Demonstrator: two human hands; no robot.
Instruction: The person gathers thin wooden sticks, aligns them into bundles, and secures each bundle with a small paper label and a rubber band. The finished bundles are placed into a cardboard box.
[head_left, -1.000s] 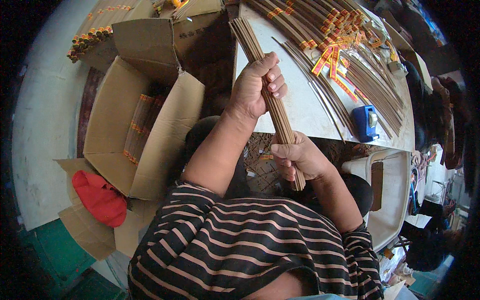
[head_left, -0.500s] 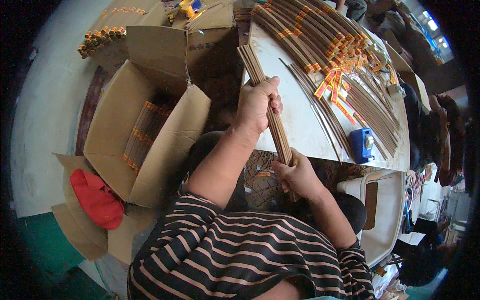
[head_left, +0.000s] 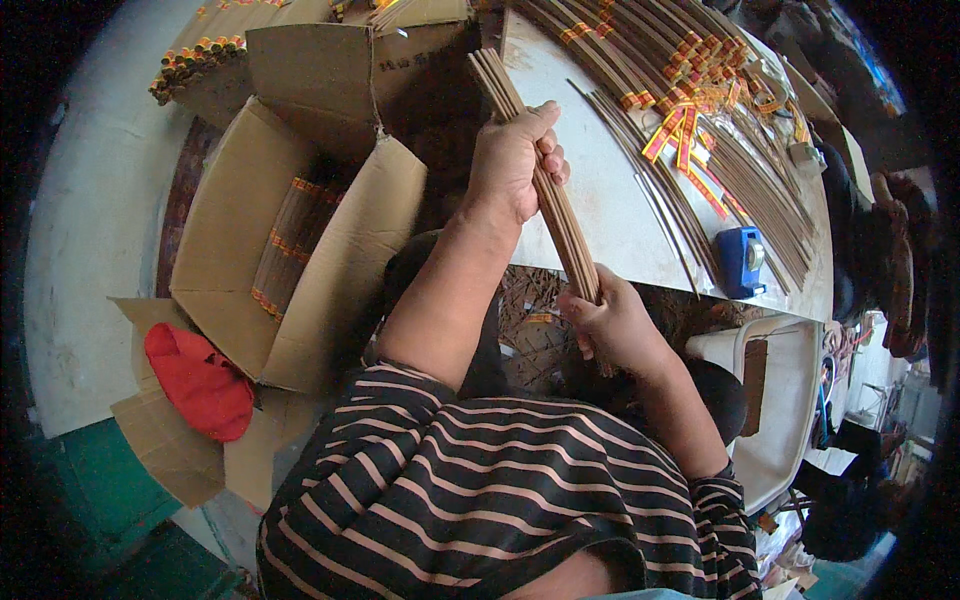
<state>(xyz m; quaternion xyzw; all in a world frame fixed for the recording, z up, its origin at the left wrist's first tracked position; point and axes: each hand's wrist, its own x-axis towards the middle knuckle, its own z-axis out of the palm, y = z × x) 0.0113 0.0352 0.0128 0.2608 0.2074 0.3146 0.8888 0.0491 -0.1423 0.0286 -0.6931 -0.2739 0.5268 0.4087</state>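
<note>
Hands (head_left: 560,240) clenched around stick bundle (head_left: 560,225)

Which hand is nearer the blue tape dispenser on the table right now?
Right. The right hand grips the lower end of the stick bundle, just left of and below the blue tape dispenser. The left hand holds the bundle higher up, farther left.

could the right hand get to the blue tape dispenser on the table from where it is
Probably yes, once it lets go. The right hand is closed on the bundle of sticks, and the blue tape dispenser sits just beyond it on the table edge, with nothing between.
</note>
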